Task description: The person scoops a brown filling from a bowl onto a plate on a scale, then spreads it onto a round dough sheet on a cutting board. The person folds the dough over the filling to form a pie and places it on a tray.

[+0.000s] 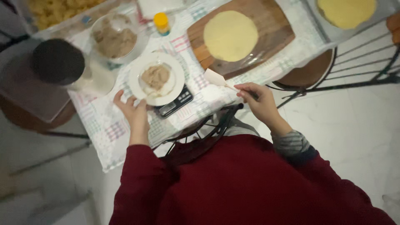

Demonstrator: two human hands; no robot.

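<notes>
Checked cloth on counter (104, 125): L hand (134, 112) spread at edge of white plate (156, 78) on scale (175, 102), R hand (259, 102) pinching white spatula (217, 78) nr board (266, 29).

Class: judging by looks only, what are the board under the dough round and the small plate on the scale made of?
Board: probably wood, brown with grain streaks and a glossy sheen. Plate: likely glazed ceramic, though plastic is possible; smooth, white, evenly rimmed.

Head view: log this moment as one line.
left hand: touching white plate of filling on scale | right hand: holding white spatula | dough round: on wooden board
</notes>
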